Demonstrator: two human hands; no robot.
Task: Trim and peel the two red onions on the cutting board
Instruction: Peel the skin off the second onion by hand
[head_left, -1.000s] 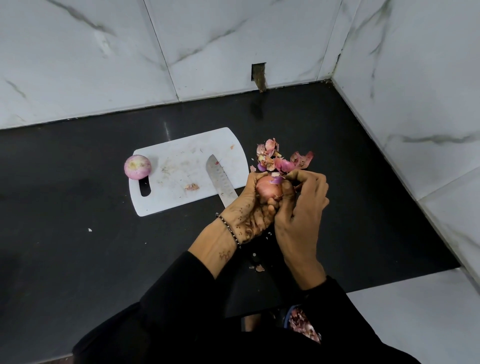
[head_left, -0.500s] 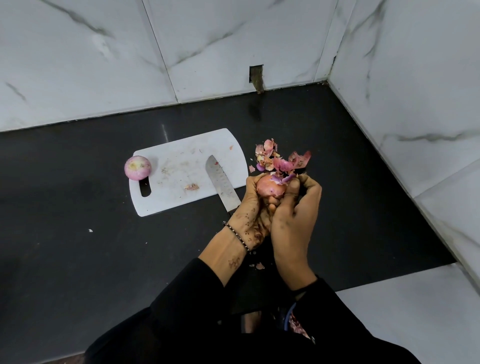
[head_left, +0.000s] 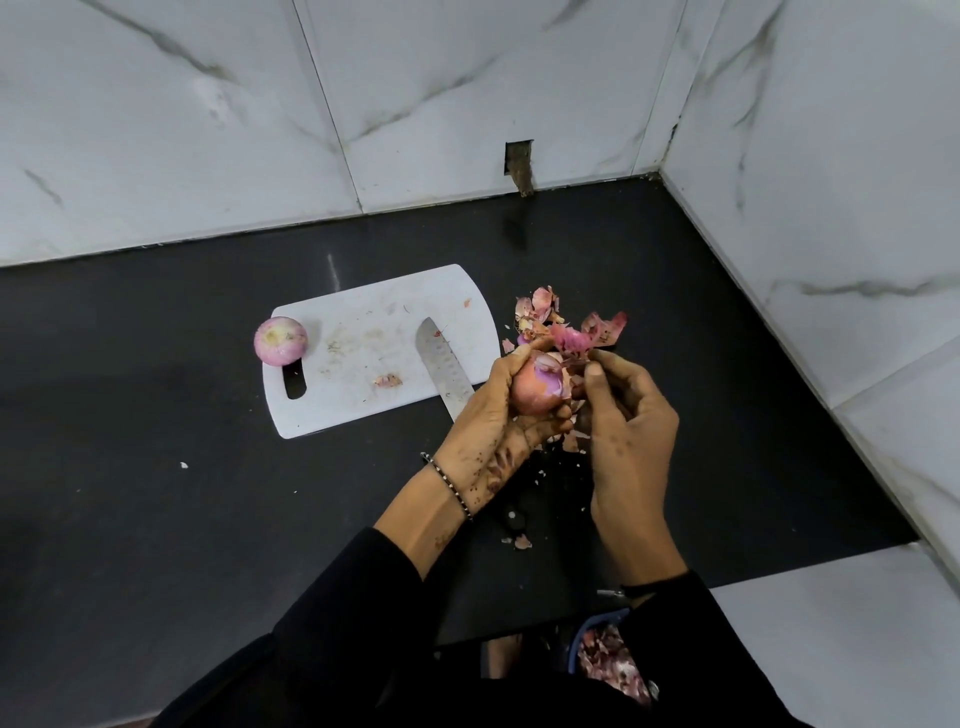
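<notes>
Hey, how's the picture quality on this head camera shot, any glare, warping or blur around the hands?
Head view: wide-angle warp bows the wall tile seams; light is soft and even, with one glare streak on the black countertop behind the cutting board; the left hand gripping the onion and the right hand pinching its skin look fairly sharp.

The cutting board (head_left: 363, 358) lies on the counter (head_left: 156, 519), left of centre and nearer the back edge than the front. The first onion (head_left: 280, 340) sits at the board's left end, just behind the handle slot. The knife (head_left: 444, 371) lies on the board's right part, tip toward the back, its rear crossing the board's front edge. A heap of peels (head_left: 566, 322) lies on the counter just off the board's right edge. In front of that heap the second onion (head_left: 537, 384) is held above the counter, with the left hand (head_left: 498, 415) gripping its left side and the right hand (head_left: 628, 431) pinching at its right. Scraps (head_left: 522, 542) lie on the counter in front of the hands.
</notes>
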